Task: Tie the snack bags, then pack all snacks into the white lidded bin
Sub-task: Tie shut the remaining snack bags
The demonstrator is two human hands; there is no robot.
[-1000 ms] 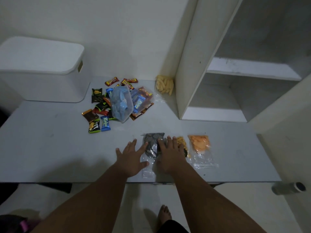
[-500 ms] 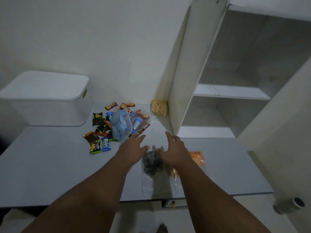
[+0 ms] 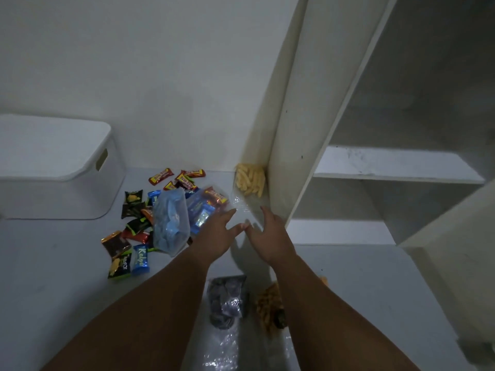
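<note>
A clear bag of pale yellow puffed sticks (image 3: 249,179) lies at the back of the table against the shelf's side panel, its loose open end (image 3: 241,207) pointing toward me. My left hand (image 3: 218,231) and my right hand (image 3: 270,232) reach out side by side, fingers straight, their tips at that loose end. Neither hand holds anything. A clear bag of dark snacks (image 3: 226,298) and a bag of golden-brown snacks (image 3: 267,303) lie near me between and under my forearms. The white lidded bin (image 3: 56,167) stands closed at the far left.
Several small wrapped snacks (image 3: 134,236) and a clear bag of blue pieces (image 3: 170,223) are piled between the bin and my hands. A white open shelf unit (image 3: 375,170) rises on the right. The grey table (image 3: 53,277) runs to the wall.
Both hands left the dark-snack bag near the table's front and moved forward toward the bag of yellow sticks at the back. My head tilted up and moved closer.
</note>
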